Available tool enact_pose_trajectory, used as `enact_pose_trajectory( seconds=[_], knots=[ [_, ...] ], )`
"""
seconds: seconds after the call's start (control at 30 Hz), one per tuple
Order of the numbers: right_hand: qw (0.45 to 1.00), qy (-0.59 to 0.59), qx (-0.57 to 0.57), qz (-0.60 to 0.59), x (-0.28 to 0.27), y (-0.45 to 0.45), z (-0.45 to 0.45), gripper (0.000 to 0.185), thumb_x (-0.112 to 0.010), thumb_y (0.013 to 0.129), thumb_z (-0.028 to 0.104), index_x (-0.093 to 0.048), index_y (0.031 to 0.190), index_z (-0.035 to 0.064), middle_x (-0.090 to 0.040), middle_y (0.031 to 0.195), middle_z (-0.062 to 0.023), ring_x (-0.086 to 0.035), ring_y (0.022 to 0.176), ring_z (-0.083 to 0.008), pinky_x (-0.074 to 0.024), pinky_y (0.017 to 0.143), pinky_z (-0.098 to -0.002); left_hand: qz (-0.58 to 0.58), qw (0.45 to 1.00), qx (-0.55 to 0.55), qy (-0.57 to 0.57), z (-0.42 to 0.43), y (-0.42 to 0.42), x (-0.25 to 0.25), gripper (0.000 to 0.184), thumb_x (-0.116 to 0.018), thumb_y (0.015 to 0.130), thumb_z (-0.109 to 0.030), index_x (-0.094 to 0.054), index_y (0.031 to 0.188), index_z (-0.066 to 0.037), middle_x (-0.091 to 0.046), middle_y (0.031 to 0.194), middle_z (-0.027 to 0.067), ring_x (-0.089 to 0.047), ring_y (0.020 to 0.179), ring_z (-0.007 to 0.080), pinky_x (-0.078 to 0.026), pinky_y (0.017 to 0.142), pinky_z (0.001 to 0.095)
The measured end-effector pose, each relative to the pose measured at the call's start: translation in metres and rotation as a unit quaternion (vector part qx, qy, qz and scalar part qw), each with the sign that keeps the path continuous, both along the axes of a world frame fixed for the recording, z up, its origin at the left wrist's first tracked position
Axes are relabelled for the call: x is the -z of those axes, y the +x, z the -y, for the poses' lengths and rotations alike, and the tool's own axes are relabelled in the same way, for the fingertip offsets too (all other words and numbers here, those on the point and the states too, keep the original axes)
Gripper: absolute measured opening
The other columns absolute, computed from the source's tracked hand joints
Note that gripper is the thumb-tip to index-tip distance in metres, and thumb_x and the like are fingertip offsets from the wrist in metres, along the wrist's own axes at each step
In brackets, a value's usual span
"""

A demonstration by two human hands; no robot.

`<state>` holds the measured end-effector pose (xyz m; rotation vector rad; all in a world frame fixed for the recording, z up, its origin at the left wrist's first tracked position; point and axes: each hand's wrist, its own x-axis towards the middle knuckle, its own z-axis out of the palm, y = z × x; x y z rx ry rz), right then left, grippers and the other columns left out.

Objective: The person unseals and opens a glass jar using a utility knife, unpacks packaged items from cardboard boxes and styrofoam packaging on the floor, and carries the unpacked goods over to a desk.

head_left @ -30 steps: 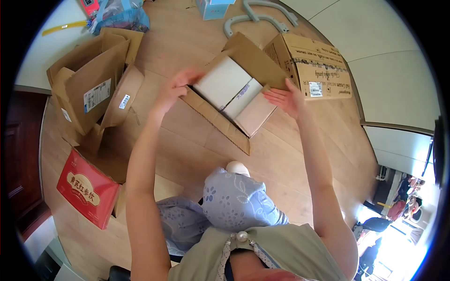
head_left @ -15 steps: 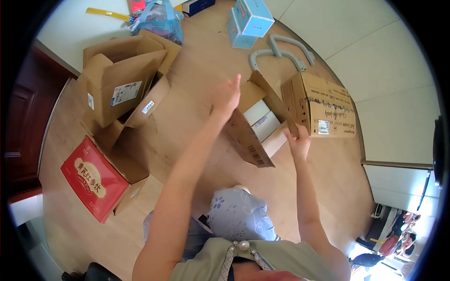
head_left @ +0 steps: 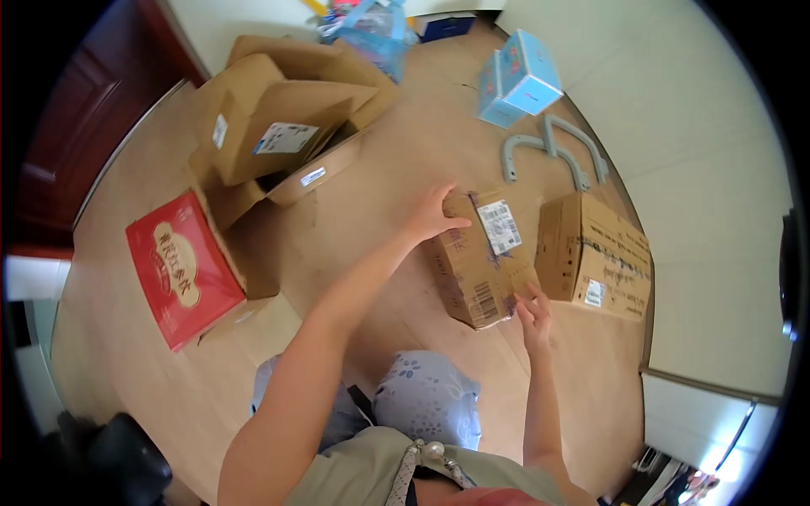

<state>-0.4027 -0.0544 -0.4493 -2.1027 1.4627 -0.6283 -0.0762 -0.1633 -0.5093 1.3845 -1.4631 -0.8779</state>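
Observation:
A brown cardboard box [head_left: 477, 266] stands on the floor in front of my knees, its top flaps folded down. A white shipping label [head_left: 499, 226] is on its top and a barcode shows on the near side. My left hand [head_left: 434, 218] grips its far left corner, thumb over the top edge. At the near right corner, my right hand [head_left: 533, 319] holds the edge with its fingertips. The box's contents are hidden.
A larger printed carton [head_left: 612, 261] stands close on the right. Grey curved frames [head_left: 553, 152] and light-blue boxes [head_left: 527, 76] lie farther back. Opened cartons [head_left: 283, 122] and a red-faced carton [head_left: 186, 270] are on the left. A blue bag [head_left: 375, 38] sits behind them.
The box's raised flaps are now closed over the white packages inside. My left hand has come from the air onto the far left corner. The view has shifted.

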Motion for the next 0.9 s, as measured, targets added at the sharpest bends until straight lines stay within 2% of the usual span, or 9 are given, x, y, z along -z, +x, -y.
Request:
enact_pose_trajectory(
  seconds=[0.1,0.13,0.17,0.23,0.33,0.47,0.63,0.77,0.9],
  knots=[
    [0.990,-0.068,0.117,-0.031,0.040,-0.011,0.008,0.064,-0.071,0.076,0.015,-0.041,0.133,0.0121,-0.042,0.134,-0.0122,-0.042,0.120,-0.0290,-0.0339,0.099,-0.0398,-0.182,0.974,0.060,0.117,-0.001,0.021,-0.002,0.089,-0.078,0.065,-0.040,-0.038,0.133,0.000,-0.055,0.118,0.0144,-0.052,0.111,0.0261,-0.037,0.098,0.0377],
    [0.986,-0.040,0.154,0.051,0.076,-0.023,0.010,0.066,-0.067,0.080,0.014,-0.034,0.137,0.0163,-0.039,0.137,-0.0055,-0.039,0.124,-0.0232,-0.0372,0.098,-0.0365,-0.176,0.977,0.044,0.112,-0.002,0.021,0.002,0.082,-0.079,0.065,-0.039,-0.045,0.128,0.000,-0.057,0.116,0.0143,-0.054,0.108,0.0243,-0.040,0.095,0.0361],
    [0.959,0.066,0.156,0.229,0.083,-0.016,0.008,0.065,-0.067,0.081,0.014,-0.034,0.137,0.0170,-0.040,0.136,-0.0046,-0.040,0.123,-0.0222,-0.0378,0.098,-0.0367,-0.209,0.968,0.052,0.130,-0.004,0.021,0.003,0.078,-0.078,0.065,-0.039,-0.048,0.126,0.000,-0.058,0.116,0.0146,-0.054,0.108,0.0237,-0.041,0.094,0.0353],
    [0.783,0.276,0.151,0.537,0.092,0.002,0.000,0.063,-0.066,0.081,0.013,-0.035,0.136,0.0185,-0.043,0.133,-0.0029,-0.041,0.122,-0.0204,-0.0389,0.098,-0.0372,-0.278,0.944,0.070,0.160,-0.012,0.019,0.001,0.070,-0.077,0.067,-0.039,-0.053,0.120,0.001,-0.058,0.116,0.0151,-0.053,0.109,0.0226,-0.042,0.091,0.0335],
    [0.761,0.305,0.148,0.553,0.089,0.005,-0.001,0.062,-0.066,0.082,0.014,-0.037,0.136,0.0171,-0.047,0.131,-0.0024,-0.046,0.119,-0.0190,-0.0403,0.098,-0.0362,-0.269,0.940,-0.016,0.210,-0.023,0.008,-0.017,0.067,-0.075,0.066,-0.043,-0.058,0.113,0.002,-0.060,0.113,0.0161,-0.055,0.107,0.0227,-0.043,0.088,0.0324],
    [0.763,0.334,0.198,0.517,0.080,0.015,-0.013,0.057,-0.065,0.082,0.015,-0.041,0.132,0.0093,-0.052,0.126,-0.0030,-0.050,0.114,-0.0194,-0.0417,0.097,-0.0336,-0.145,0.971,-0.094,0.163,-0.014,-0.008,0.016,0.064,-0.075,0.062,-0.044,-0.062,0.106,0.001,-0.064,0.102,0.0150,-0.061,0.094,0.0254,-0.045,0.083,0.0316],
    [0.747,0.324,0.241,0.527,0.059,0.032,-0.071,0.057,-0.068,0.080,0.019,-0.043,0.131,0.0091,-0.053,0.123,-0.0032,-0.051,0.111,-0.0183,-0.0431,0.094,-0.0327,-0.133,0.977,-0.039,0.162,-0.041,-0.008,-0.030,0.057,-0.073,0.057,-0.046,-0.068,0.099,-0.009,-0.067,0.097,0.0137,-0.062,0.094,0.0275,-0.047,0.083,0.0337],
    [0.758,0.308,0.214,0.533,0.038,0.029,-0.077,0.057,-0.068,0.079,0.020,-0.044,0.130,0.0093,-0.054,0.122,-0.0036,-0.052,0.109,-0.0179,-0.0435,0.093,-0.0333,-0.121,0.981,-0.043,0.145,-0.048,-0.008,-0.053,0.043,-0.073,0.063,-0.042,-0.068,0.087,-0.007,-0.067,0.084,0.0103,-0.063,0.080,0.0220,-0.048,0.073,0.0312],
    [0.772,0.274,0.198,0.539,-0.009,0.025,-0.066,0.055,-0.066,0.081,0.019,-0.043,0.130,0.0076,-0.053,0.122,-0.0050,-0.052,0.109,-0.0188,-0.0435,0.093,-0.0352,-0.122,0.985,-0.064,0.104,-0.043,-0.005,-0.124,0.044,-0.072,0.062,-0.041,-0.068,0.088,-0.006,-0.067,0.082,0.0117,-0.064,0.078,0.0230,-0.049,0.072,0.0319]
  ],
)
